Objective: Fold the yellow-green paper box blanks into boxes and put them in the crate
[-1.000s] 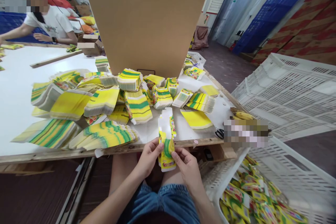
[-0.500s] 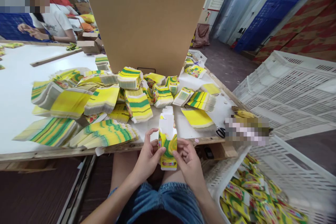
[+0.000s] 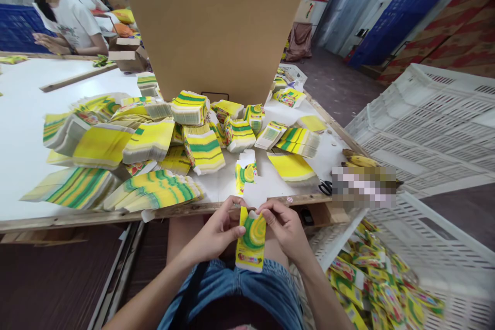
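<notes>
A small yellow and green printed carton (image 3: 251, 240) stands upright over my lap, its white top flaps (image 3: 253, 193) open above the table edge. My left hand (image 3: 218, 229) pinches the carton's upper left side. My right hand (image 3: 282, 224) grips its upper right corner, fingers curled at the flap. Both hands are closed on it, just below the wooden edge of the white table (image 3: 23, 139).
Stacks of flat yellow-green carton blanks (image 3: 150, 139) cover the table's near half. A tall brown cardboard sheet (image 3: 216, 26) stands behind them. White plastic crates (image 3: 425, 129) stand at the right, the near one (image 3: 379, 289) holding folded cartons. Scissors (image 3: 326, 186) lie near the table corner. Another person (image 3: 69, 26) sits far left.
The carton has dropped lower, toward my lap, and its body has opened into a box. My hands shifted up to its top end, where the white flaps now stick out.
</notes>
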Tool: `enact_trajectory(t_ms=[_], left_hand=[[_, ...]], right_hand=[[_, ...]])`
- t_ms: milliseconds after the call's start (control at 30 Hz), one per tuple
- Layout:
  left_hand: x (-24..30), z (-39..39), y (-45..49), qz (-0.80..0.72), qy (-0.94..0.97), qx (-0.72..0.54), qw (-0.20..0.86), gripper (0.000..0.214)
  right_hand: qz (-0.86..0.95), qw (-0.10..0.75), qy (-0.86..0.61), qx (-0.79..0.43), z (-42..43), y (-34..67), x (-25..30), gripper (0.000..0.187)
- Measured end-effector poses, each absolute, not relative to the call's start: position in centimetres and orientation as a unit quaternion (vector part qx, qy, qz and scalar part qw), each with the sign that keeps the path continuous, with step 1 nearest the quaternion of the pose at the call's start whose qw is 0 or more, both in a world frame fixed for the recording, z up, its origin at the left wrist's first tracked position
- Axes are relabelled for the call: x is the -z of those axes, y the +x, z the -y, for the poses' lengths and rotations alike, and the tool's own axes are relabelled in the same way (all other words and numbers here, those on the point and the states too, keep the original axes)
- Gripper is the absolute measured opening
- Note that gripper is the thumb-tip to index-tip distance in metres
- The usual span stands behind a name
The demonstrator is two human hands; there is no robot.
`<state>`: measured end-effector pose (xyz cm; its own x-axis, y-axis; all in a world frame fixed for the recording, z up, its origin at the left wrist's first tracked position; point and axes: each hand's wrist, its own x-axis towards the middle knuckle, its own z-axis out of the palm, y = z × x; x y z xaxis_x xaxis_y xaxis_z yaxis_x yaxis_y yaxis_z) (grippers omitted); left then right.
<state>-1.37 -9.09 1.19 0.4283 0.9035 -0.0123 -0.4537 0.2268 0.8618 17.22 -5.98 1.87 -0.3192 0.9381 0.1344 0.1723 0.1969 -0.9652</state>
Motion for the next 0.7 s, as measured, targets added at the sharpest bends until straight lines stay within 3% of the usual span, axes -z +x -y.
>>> enact_trajectory(t_ms=[133, 167, 233, 300, 433, 500, 700], left_hand=[[-1.0, 9.0, -1.3, -0.288, 0.431, -0.467, 0.716, 0.069], [-1.0, 8.9, -1.3, -0.29, 0.438, -0.459, 0.716, 0.07], [-1.0, 8.7, -1.4, -0.303, 0.457, -0.447, 0.707, 0.059], [-0.9, 8.5, -1.4, -0.337, 0.484, -0.449, 0.671, 0.049], [-1.0, 8.4, -1.3, -0.393, 0.54, -0.459, 0.586, 0.043], [-1.2, 8.5, -1.1, -0.387, 0.547, -0.448, 0.592, 0.044], [-1.2, 8.2, -1.4, -0.325, 0.457, -0.473, 0.68, 0.05]], right_hand=[[0.618, 0.448, -0.422, -0.489, 5.8, 16.9, -1.7, 0.018], [0.6, 0.46, -0.422, -0.501, 5.7, 16.9, -1.5, 0.024], [0.592, 0.476, -0.423, -0.493, 5.5, 17.3, -1.4, 0.035], [0.618, 0.471, -0.429, -0.461, 5.2, 17.8, -1.5, 0.033], [0.642, 0.379, -0.422, -0.515, 5.0, 18.1, -2.1, 0.033], [0.647, 0.345, -0.434, -0.524, 5.0, 17.7, -2.2, 0.037], [0.696, 0.336, -0.492, -0.401, 5.5, 16.6, -2.0, 0.032]])
